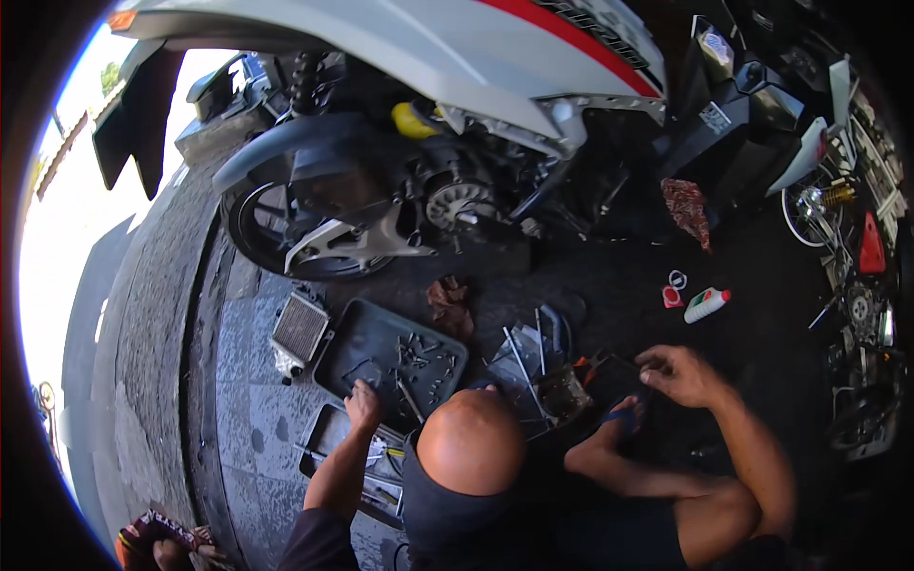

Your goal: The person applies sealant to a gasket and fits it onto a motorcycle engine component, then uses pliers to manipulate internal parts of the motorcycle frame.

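My left hand [362, 406] is at the near left rim of a dark tray [357, 328], its fingers curled together; whatever they pinch is too small to make out. Several bolts [415, 350] and a thin rod-like tool [410, 397] lie in this tray. Farther right, my right hand [679, 375] hangs above the dark floor, thumb and fingers bent together. Something dark is by its fingertips, but its kind is unclear. Between my hands are my bent knee [471, 443], long metal tools [524, 366] and a brownish metal part [564, 392].
A partly stripped scooter [466, 205] stands ahead. Left of the tray sits a radiator [301, 328]; a second tool tray [328, 433] is nearer. Rags [449, 305], a white bottle [706, 305] and a red-and-white item [673, 295] lie around. Another person [167, 547] shows at lower left.
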The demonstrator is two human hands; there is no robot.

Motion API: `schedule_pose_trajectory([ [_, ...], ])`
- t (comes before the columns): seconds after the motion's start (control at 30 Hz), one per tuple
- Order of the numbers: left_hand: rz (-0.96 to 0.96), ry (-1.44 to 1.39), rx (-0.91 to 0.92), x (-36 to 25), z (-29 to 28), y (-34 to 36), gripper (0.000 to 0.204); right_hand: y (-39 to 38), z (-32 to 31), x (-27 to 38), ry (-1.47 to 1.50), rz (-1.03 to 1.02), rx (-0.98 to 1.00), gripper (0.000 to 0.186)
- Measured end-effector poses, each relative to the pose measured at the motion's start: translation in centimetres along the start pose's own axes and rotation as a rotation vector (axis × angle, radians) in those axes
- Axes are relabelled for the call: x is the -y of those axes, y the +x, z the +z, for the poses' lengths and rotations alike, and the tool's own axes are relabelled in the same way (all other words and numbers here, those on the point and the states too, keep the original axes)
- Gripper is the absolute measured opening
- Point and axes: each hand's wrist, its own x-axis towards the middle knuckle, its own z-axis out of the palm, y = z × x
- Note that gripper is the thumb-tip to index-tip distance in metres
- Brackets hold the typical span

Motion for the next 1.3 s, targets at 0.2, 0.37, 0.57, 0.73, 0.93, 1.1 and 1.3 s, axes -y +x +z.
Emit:
schedule_pose_trajectory([
  [0.2, -0.04, -1.312, -0.226, -7.7, -24.2, -3.0, 0.032, 0.7, -0.7, 1.5, -0.014, -0.258, -0.04, 0.033],
  [0.37, 0.428, -0.681, -0.709, -19.8, -37.7, -14.1, 0.03, -1.6, 0.2, 6.2, 0.116, -0.672, -0.153, 0.053],
  [0.57, 0.496, -1.763, 0.491, -30.9, -33.7, -24.5, 0.031, -4.8, 2.0, 5.6, 0.323, -0.842, -0.358, 0.067],
  [0.73, 0.308, -1.76, 0.81, -34.7, -28.4, -27.0, 0.032, -6.2, 1.2, 1.9, 0.373, -0.595, -0.458, 0.043],
  [0.93, 0.374, -1.499, 1.101, -37.7, -27.4, -25.5, 0.026, -8.5, -0.5, -1.7, 0.376, -0.309, -0.519, 0.015],
  [1.1, 0.545, -1.448, 0.795, -38.2, -23.7, -26.3, 0.028, -8.1, 0.3, -1.8, 0.456, -0.205, -0.459, 0.016],
  [1.3, 0.612, -1.371, 0.691, -37.3, -22.0, -25.8, 0.035, -6.9, 0.2, -0.8, 0.409, -0.235, -0.312, 0.022],
])
